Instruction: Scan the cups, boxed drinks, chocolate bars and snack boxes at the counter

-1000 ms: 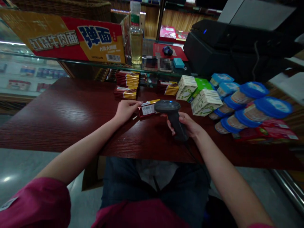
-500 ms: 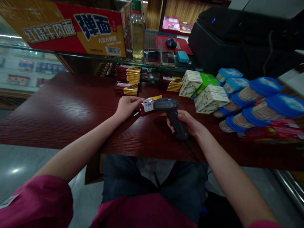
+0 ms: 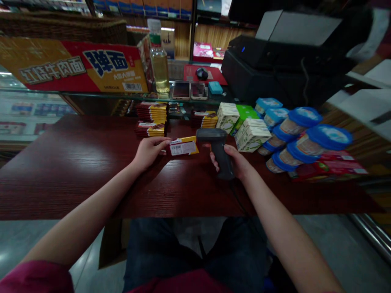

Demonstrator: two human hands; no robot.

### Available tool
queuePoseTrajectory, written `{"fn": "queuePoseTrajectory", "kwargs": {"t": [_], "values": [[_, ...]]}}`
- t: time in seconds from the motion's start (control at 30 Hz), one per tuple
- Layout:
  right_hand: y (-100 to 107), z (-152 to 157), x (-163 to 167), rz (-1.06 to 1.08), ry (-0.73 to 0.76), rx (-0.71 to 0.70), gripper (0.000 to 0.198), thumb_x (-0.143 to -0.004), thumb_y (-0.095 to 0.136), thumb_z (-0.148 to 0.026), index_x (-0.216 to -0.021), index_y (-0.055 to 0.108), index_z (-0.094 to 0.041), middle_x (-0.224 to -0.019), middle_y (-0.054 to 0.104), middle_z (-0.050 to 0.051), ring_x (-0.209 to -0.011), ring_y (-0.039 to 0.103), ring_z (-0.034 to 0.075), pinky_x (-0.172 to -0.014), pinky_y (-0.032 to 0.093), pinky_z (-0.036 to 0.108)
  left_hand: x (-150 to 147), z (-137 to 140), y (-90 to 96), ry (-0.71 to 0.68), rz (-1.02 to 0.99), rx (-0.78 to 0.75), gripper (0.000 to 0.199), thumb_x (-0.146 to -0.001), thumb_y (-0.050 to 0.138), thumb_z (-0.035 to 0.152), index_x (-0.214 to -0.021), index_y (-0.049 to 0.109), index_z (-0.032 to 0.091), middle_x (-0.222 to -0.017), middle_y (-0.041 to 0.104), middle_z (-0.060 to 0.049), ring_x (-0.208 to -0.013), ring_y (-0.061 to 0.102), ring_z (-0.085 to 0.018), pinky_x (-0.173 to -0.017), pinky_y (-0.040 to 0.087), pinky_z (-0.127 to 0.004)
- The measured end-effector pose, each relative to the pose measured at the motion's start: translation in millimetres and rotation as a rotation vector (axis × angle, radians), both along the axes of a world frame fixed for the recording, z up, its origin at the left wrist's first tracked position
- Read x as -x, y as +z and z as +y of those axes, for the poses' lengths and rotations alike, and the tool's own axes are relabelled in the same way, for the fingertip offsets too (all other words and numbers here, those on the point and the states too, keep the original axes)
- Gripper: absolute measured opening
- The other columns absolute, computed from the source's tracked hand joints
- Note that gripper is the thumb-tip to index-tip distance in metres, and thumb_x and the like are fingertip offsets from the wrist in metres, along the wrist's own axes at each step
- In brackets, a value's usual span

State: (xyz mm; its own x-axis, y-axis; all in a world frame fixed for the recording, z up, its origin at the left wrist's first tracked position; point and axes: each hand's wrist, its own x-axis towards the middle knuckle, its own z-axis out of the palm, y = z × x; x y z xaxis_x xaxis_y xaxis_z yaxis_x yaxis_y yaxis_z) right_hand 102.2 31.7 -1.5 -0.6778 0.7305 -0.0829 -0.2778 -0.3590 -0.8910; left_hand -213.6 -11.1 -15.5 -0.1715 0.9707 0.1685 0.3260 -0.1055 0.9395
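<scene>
Between the thumb and fingers of my left hand is a flat red and yellow snack packet, pinched at its left end with the white barcode label facing me. My right hand wraps round the handle of a dark grey barcode scanner. The scanner's head is just right of the packet, very close to its yellow end. A cable runs down from the handle toward the table edge. Similar packets stand in a taller stack behind my left hand and a lower stack behind the scanner.
White drink cartons and a green pack stand to the right, beside several blue-lidded cups. On the glass shelf behind are a noodle carton, a bottle, two phones and a mouse.
The packet has turned so its barcode label lies flatter toward me. The scanner's blue light no longer shows, and its head sits less over the packet. The view has shifted, lifting toward the back.
</scene>
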Motion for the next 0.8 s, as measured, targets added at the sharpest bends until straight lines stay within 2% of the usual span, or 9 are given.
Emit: {"fn": "queuePoseTrajectory", "kwargs": {"t": [0.13,0.23,0.3,0.4,0.47,0.6,0.8], "values": [[1,15,-14,0.07,-0.182,0.022,0.049,-0.079,0.08,-0.051,-0.112,0.074,-0.016,-0.082,0.073,0.004,-0.058,0.062,0.013,-0.048,0.055,0.022,-15,15,22.2,0.157,0.196,-0.254,0.026,-0.093,0.069,0.038,-0.108,0.082,0.022,-0.108,0.082,-0.005,-0.101,0.075,-0.023,-0.096,0.059,-0.035],[0,22,-21,0.077,-0.222,0.043,0.045,-0.082,0.078,-0.048,-0.113,0.074,-0.016,-0.083,0.074,0.005,-0.06,0.063,0.014,-0.049,0.055,0.022,-37,42,38.5,0.199,0.316,-0.399,0.026,-0.099,0.062,0.035,-0.114,0.08,0.024,-0.111,0.081,-0.004,-0.103,0.075,-0.021,-0.098,0.058,-0.034],[-2,24,-23,0.081,-0.214,0.052,0.046,-0.084,0.077,-0.048,-0.115,0.074,-0.015,-0.083,0.074,0.005,-0.061,0.065,0.014,-0.05,0.056,0.022,-51,66,41.6,0.169,0.416,-0.5,0.027,-0.102,0.057,0.032,-0.118,0.077,0.024,-0.118,0.08,-0.004,-0.11,0.074,-0.021,-0.102,0.057,-0.034],[-6,25,-24,0.084,-0.215,0.045,0.045,-0.086,0.077,-0.048,-0.117,0.074,-0.015,-0.083,0.074,0.005,-0.061,0.066,0.014,-0.05,0.057,0.023,-65,101,30.5,0.002,0.577,-0.639,0.03,-0.104,0.052,0.027,-0.125,0.074,0.024,-0.133,0.074,-0.007,-0.127,0.068,-0.021,-0.111,0.053,-0.037],[-9,26,-24,0.088,-0.215,0.04,0.045,-0.087,0.076,-0.048,-0.118,0.074,-0.015,-0.084,0.075,0.006,-0.061,0.066,0.014,-0.051,0.058,0.023,-70,119,16.1,-0.072,0.656,-0.653,0.033,-0.104,0.05,0.024,-0.128,0.072,0.025,-0.138,0.071,-0.007,-0.133,0.065,-0.021,-0.114,0.052,-0.039],[-9,28,-22,0.106,-0.19,0.043,0.047,-0.088,0.076,-0.049,-0.119,0.074,-0.015,-0.084,0.074,0.006,-0.06,0.066,0.015,-0.051,0.059,0.024,-70,136,-8.4,0.007,0.698,-0.527,0.038,-0.103,0.046,0.02,-0.13,0.072,0.027,-0.138,0.071,-0.006,-0.135,0.063,-0.022,-0.115,0.052,-0.042],[-10,31,-16,0.093,-0.162,0.046,0.048,-0.086,0.078,-0.05,-0.118,0.075,-0.015,-0.083,0.075,0.006,-0.06,0.067,0.015,-0.05,0.059,0.024,-68,141,-10.4,0.012,0.76,-0.516,0.039,-0.103,0.046,0.019,-0.133,0.071,0.023,-0.141,0.069,-0.008,-0.138,0.061,-0.024,-0.116,0.05,-0.045]]}}
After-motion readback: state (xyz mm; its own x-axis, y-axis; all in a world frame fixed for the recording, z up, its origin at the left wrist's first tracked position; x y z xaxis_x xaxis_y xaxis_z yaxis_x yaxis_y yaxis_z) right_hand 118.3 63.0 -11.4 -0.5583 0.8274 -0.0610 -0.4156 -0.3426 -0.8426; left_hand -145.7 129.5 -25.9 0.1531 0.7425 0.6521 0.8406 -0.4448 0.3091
